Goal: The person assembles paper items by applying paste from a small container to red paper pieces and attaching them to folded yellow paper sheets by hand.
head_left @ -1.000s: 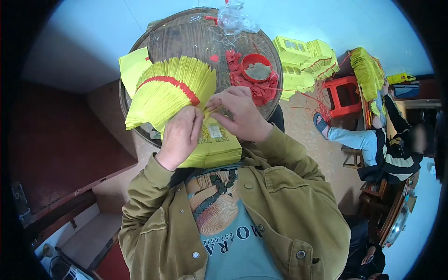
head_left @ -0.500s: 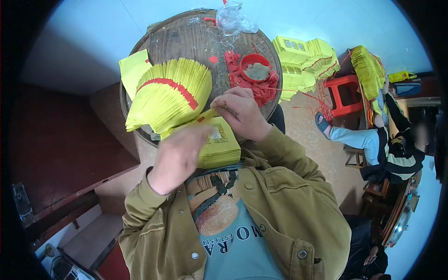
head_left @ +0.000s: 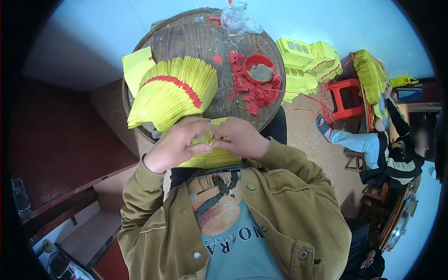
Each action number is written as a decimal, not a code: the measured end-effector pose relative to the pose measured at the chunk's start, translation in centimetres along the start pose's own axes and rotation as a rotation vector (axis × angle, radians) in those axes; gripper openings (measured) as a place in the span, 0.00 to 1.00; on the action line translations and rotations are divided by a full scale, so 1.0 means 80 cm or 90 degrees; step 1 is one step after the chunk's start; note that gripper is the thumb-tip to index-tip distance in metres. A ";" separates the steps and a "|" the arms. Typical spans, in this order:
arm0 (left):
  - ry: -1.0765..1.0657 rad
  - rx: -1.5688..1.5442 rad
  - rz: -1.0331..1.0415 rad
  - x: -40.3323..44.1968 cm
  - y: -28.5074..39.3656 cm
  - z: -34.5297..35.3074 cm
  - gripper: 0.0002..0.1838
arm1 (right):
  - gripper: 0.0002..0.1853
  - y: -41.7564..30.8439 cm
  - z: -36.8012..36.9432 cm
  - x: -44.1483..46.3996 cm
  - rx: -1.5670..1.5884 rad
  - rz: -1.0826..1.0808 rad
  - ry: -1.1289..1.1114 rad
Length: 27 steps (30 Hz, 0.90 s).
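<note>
The left hand (head_left: 179,142) has bent fingers, with its thumb apart from the first finger. The right hand (head_left: 240,137) has its fingers curled close together. I cannot tell if either one pinches paper. Both are on the thick stack of yellow printed paper (head_left: 211,161), at the near edge of the round brown wooden worktop (head_left: 186,39). On the worktop's left side sits a big yellow paper fan with a red stripe (head_left: 172,93). On its right side, small red paper bits (head_left: 254,95) lie around a round red bowl (head_left: 259,60). A clear crinkly plastic bag (head_left: 240,21) is at its far edge.
</note>
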<state>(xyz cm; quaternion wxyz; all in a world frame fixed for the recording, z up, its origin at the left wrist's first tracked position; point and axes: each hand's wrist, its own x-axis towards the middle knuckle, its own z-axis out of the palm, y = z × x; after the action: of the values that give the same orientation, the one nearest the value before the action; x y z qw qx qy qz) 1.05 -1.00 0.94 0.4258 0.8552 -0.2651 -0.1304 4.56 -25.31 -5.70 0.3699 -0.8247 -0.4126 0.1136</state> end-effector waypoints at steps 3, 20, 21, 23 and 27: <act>0.005 -0.034 -0.072 0.000 0.008 -0.001 0.30 | 0.08 0.004 -0.015 0.012 0.117 0.076 0.060; 0.128 0.103 -0.058 0.012 -0.018 0.017 0.07 | 0.14 -0.002 -0.038 0.047 -0.143 -0.189 0.191; 0.130 0.095 -0.034 0.013 -0.016 0.016 0.06 | 0.16 -0.002 -0.036 0.051 -0.149 -0.202 0.201; 0.136 0.098 -0.040 0.014 -0.016 0.018 0.06 | 0.16 0.003 -0.030 0.056 -0.147 -0.204 0.210; 0.214 0.066 -0.096 0.013 -0.026 0.028 0.09 | 0.15 0.022 -0.043 0.047 -0.072 -0.125 0.287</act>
<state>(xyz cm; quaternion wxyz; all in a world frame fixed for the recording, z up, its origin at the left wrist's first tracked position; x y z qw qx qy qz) 1.60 -2.02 -2.11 0.4084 0.9032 -0.1322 -0.0034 9.69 -24.88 -4.11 0.4152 -0.8043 -0.4038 -0.1326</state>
